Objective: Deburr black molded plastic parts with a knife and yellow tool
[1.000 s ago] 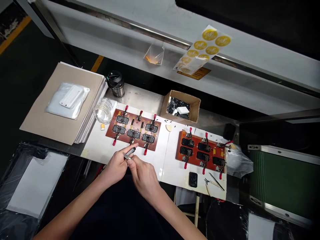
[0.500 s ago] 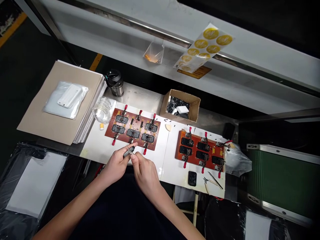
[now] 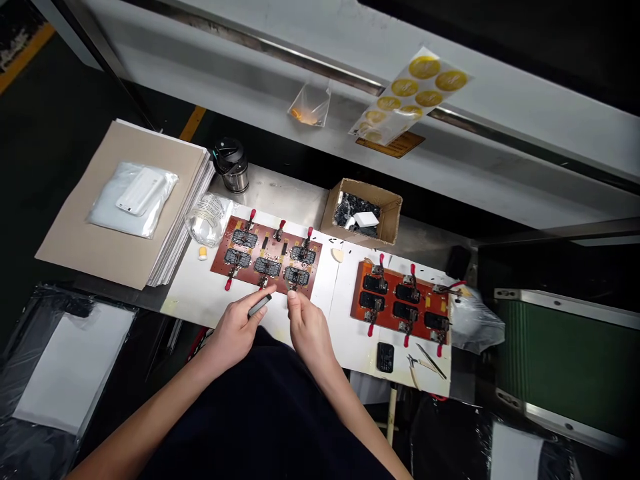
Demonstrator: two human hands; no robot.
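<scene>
My left hand is shut on a small dark grey oblong piece, holding it near the lower edge of a red-brown fixture board. Several black devices sit in that board under red-handled toggle clamps. My right hand is apart from the piece, with its fingertips pinched together just below the board's lower right corner. Nothing held in those fingers is visible. Both hands rest over a white work board.
An orange fixture board with clamped devices lies to the right, with a black device and small cutters below it. Behind stand a cardboard box of black scraps and a steel flask. A cardboard stack lies left.
My right hand has let go of the grey piece and moved right, away from my left hand. My left hand still holds the piece, which has tilted slightly.
</scene>
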